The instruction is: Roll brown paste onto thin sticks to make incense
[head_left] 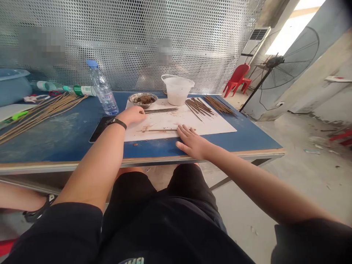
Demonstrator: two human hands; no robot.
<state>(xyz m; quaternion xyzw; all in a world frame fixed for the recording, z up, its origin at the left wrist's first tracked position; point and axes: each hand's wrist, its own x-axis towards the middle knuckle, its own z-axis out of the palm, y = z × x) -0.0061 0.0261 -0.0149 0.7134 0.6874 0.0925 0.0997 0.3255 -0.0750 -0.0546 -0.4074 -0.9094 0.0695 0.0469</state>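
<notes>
Spread flat and grasping nothing, the right hand (192,142) lies at the centre of the frame with its fingertips over the right end of a single thin stick (161,130). Left of centre, the left hand (134,114) is curled at the left end of a row of dark sticks (163,110); whether its fingers clasp them cannot be told. Both sets of sticks lie on a white board (214,126). Just above the left hand stands a metal bowl (133,103) holding brown matter, with a white bucket (178,91) to its right. Two more bundles, a nearer fan of sticks (200,107) and a farther bundle (220,105), lie right of the bucket. Left of the bowl, a tilted-looking water bottle (103,91) stands on the blue table (255,137), and long tan sticks (41,113) stretch across the left side of the frame. Perforated metal (123,44) fills the upper part; a large fan (275,62) stands at upper right.
</notes>
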